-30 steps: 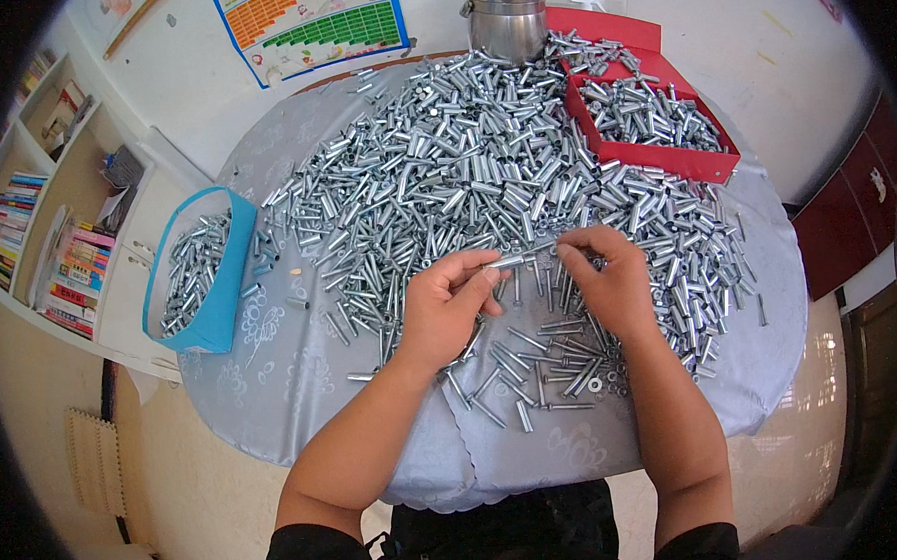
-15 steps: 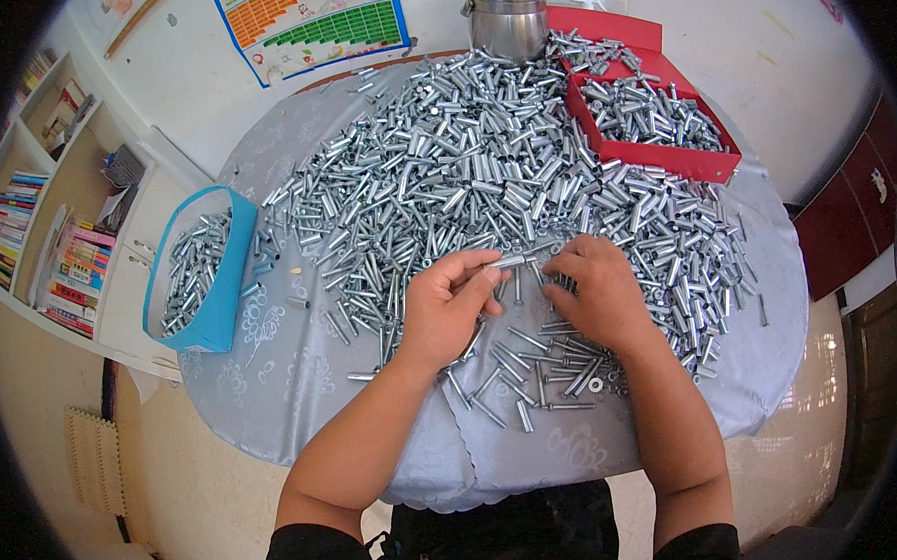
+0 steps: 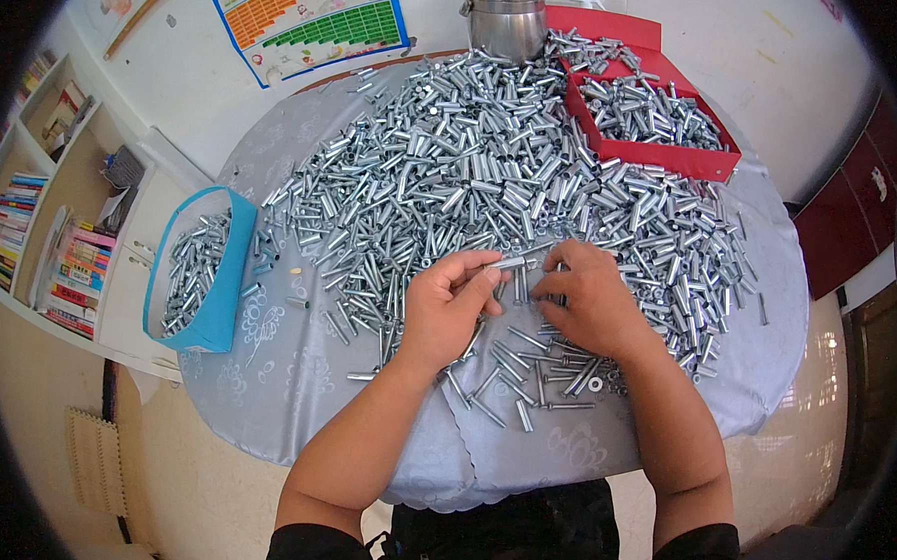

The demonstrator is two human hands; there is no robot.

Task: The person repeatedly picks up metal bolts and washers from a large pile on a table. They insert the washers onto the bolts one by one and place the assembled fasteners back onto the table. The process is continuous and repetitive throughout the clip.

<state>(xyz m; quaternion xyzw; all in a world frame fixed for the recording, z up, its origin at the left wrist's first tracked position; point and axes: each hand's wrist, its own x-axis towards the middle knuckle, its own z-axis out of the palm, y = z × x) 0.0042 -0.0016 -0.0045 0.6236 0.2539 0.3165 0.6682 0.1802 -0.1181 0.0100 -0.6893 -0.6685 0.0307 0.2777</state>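
Between the thumb and forefinger of my left hand (image 3: pixel 444 310) is a shiny metal sleeve (image 3: pixel 509 263), held nearly level with its end pointing right. My right hand (image 3: pixel 591 299) is close to that end, its fingers bent and drawn together; what they grip, if anything, is too small to make out. Both hands are over the near side of a large heap of metal sleeves and bolts (image 3: pixel 443 160). Below them, loose bolts (image 3: pixel 532 366) and a washer (image 3: pixel 595 384) lie on the grey tablecloth (image 3: pixel 313 386).
A blue fabric bin (image 3: pixel 220 315) with metal pieces stands at the table's left. At the back right is a red box (image 3: pixel 664 160) filled with similar pieces. A steel pot (image 3: pixel 507 22) stands behind the heap. Bookshelves (image 3: pixel 65 217) line the left wall.
My right hand has shifted slightly left and its fingers have drawn in below the end of the sleeve. The left hand has stayed in place with the sleeve.
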